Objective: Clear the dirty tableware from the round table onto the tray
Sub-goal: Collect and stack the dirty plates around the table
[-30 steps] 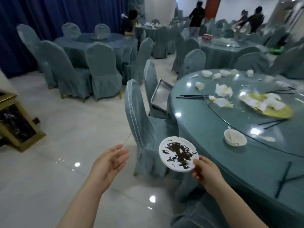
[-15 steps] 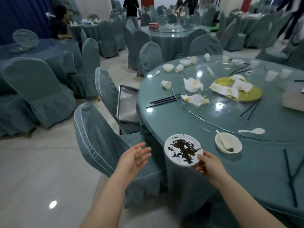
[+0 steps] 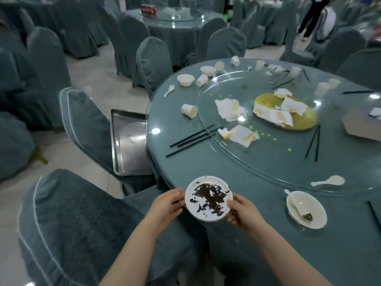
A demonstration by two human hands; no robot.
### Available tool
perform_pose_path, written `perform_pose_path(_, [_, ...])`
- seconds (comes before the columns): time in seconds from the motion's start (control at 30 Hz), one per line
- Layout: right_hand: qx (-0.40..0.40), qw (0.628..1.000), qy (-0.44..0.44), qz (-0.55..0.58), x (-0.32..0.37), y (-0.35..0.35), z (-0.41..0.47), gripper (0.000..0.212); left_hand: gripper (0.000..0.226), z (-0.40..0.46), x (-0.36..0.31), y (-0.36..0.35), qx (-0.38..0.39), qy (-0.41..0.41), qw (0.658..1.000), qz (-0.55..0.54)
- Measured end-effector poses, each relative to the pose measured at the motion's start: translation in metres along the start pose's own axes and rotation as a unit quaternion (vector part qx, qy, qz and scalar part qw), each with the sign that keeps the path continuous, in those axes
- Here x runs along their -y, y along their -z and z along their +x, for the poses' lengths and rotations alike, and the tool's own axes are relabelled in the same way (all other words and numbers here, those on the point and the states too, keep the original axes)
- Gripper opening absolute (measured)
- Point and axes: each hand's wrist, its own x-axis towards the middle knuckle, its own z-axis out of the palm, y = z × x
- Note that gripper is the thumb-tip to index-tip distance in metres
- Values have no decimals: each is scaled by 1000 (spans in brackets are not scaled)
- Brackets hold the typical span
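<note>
A small white plate [image 3: 208,198] smeared with dark sauce hangs over the near edge of the round table [image 3: 237,178]. My right hand [image 3: 242,211] pinches its right rim, and my left hand [image 3: 167,205] has its fingers on the left rim. The metal tray [image 3: 128,145] lies on a chair seat left of the table, beyond the plate. On the table stand a white bowl with a spoon [image 3: 306,209], a loose spoon [image 3: 328,181], several paper cups [image 3: 189,110], small bowls [image 3: 185,79], black chopsticks [image 3: 193,139] and stained napkins [image 3: 227,109].
Covered chairs [image 3: 86,129] stand close at the table's left, one [image 3: 68,228] right under my arms. A glass turntable [image 3: 288,129] carries a yellow-stained dish [image 3: 303,120]. Other tables, chairs and standing people fill the back of the hall.
My left hand has come in from the open air to the plate's left rim. The view has swung right and down over the table; my right hand keeps its hold on the plate.
</note>
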Motion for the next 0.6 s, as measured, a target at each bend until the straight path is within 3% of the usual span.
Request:
perform_pose_path(0.23, [-16,998,-52,25,19,-44,57,19,28,51,-34,12,-39,6,997,-66])
perform_pose_path(0.6, [-44,994,-96,41,32,-57,125,18,33,80,-57,31,-99,-6,992,-77])
